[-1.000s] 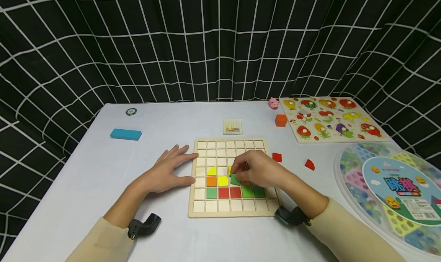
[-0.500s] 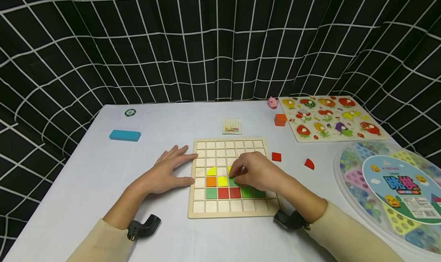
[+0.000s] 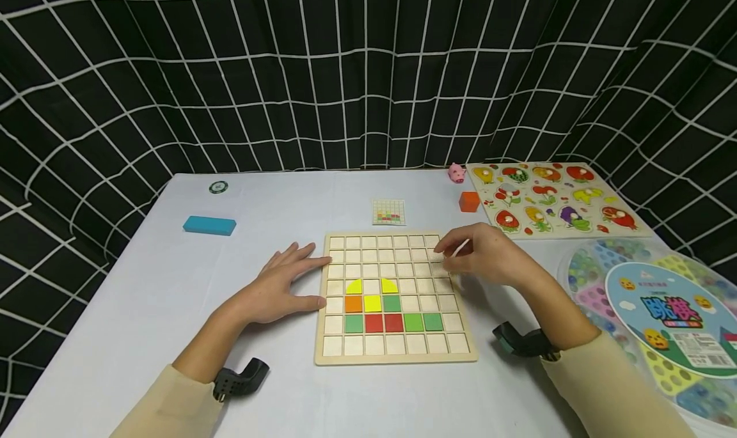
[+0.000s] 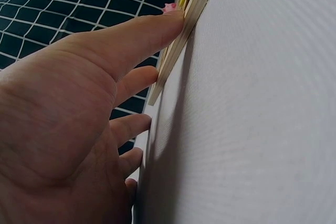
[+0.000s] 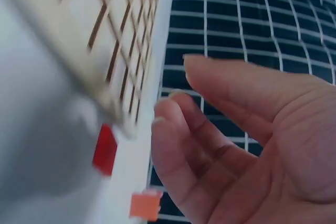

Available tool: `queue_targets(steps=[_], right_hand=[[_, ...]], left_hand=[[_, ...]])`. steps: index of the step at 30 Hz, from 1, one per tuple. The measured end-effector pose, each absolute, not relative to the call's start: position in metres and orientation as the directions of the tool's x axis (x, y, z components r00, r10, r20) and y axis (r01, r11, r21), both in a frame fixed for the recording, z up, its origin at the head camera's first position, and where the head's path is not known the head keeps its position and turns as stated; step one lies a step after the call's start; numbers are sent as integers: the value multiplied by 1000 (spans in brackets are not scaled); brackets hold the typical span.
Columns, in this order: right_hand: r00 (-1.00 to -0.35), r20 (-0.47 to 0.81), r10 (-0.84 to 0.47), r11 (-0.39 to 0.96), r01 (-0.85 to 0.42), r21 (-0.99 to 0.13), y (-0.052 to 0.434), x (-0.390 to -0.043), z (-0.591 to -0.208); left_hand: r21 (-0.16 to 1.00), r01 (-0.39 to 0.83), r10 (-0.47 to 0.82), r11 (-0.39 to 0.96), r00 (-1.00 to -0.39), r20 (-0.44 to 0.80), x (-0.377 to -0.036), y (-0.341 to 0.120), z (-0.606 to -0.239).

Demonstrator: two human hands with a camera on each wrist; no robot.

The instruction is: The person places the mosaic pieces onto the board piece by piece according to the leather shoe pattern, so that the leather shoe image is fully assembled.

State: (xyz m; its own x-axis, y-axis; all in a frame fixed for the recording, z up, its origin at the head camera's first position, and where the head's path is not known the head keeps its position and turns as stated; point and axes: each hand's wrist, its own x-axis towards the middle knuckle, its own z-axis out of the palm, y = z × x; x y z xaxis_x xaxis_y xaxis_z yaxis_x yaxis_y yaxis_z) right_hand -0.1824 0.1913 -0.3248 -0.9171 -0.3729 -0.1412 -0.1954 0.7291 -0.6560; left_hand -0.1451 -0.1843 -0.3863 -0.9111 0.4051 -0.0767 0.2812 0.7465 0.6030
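The right hand [image 3: 489, 256] hovers with loose, relaxed fingers and holds nothing, just above the right edge of the wooden grid board [image 3: 395, 355]; a red square tile [image 5: 105, 149] lies on the table [image 3: 144, 297] just beside that edge. The left hand [image 3: 276, 284] lies flat and relaxed on the table, fingertips touching the board's left edge. In the board's cells sit two yellow quarter-rounds [image 3: 354, 286], then orange, yellow and green squares [image 3: 372, 304], then a row of green, red, red, green, green [image 3: 393, 323].

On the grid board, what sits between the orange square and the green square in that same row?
One yellow square fills the cell between the orange square and the green square on the board. The head view shows this; both wrist views miss it.
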Motion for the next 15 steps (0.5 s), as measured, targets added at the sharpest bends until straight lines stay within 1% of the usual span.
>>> queue_targets(steps=[4, 7, 11, 15], right_hand=[[-942, -153, -300, 784, -152, -602, 204, -187, -328], [-950, -186, -252, 832, -115, -542, 209, -190, -333], [-948, -220, -229, 870, -98, -483, 212, -193, -341], [-952, -221, -210, 880, -86, -468, 211, -195, -346]], left_hand=[[602, 279, 403, 749, -912, -79, -145, -184, -386], [602, 279, 405, 748, -911, -80, -145, -184, -386], [603, 279, 405, 747, -911, -80, -145, -183, -386], [606, 280, 406, 744, -911, -78, -145, -183, -385]])
